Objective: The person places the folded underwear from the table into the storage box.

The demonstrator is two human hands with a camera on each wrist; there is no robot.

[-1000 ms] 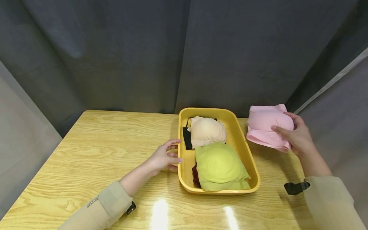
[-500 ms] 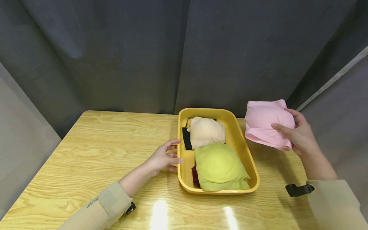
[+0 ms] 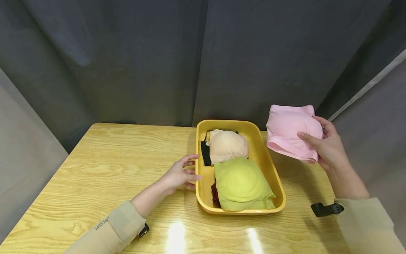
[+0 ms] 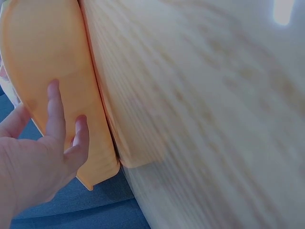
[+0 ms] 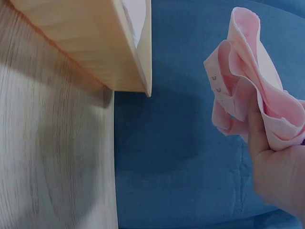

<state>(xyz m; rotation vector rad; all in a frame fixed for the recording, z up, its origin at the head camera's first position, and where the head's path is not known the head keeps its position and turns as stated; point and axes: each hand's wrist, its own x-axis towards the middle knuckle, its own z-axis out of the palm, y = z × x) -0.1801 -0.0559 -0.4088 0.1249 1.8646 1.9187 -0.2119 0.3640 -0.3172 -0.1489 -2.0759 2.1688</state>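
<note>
My right hand [image 3: 331,148] grips a folded pink bra [image 3: 293,128], thumb on its near face, raised beyond the right side of a yellow plastic bin [image 3: 207,178]. Hook fastenings show on the pink bra [image 5: 238,90] in the right wrist view. At the bin's left wall, my left hand [image 3: 177,175] rests with fingers spread and fingertips against the side; the left wrist view shows them along the outer wall [image 4: 62,52]. Inside the bin lie a folded beige bra [image 3: 228,145] at the back and a yellow-green bra [image 3: 242,185] in front.
A black garment [image 3: 205,154] shows partly under the beige bra, and a dark red one [image 3: 215,195] under the yellow-green bra. The bin stands on a wooden table [image 3: 127,158] near its back edge. A dark grey curtain [image 3: 142,70] hangs behind.
My right hand has lifted the pink bra a little higher and moved it slightly left. The left hand keeps its place at the bin.
</note>
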